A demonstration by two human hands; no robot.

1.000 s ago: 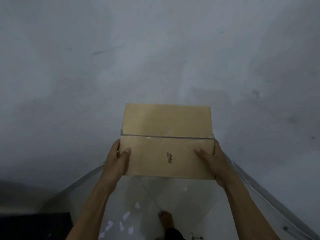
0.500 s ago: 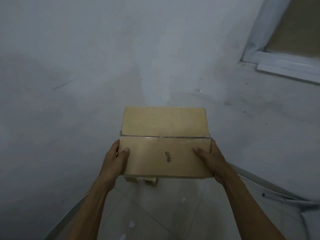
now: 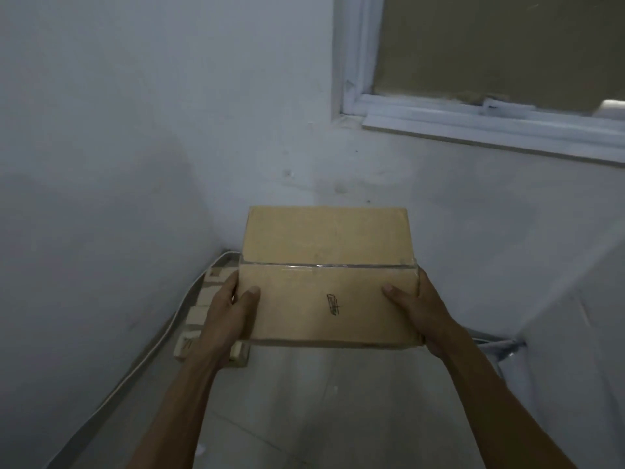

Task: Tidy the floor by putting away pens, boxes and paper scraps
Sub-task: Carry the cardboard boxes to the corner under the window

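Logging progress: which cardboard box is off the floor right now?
The large taped box, held by left hand and right hand; the smaller boxes sit in the corner.

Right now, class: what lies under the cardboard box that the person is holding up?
Under the cardboard box, held by the left hand and right hand, smaller boxes stand on the floor along the wall. The box covers most of them, so their number cannot be told.
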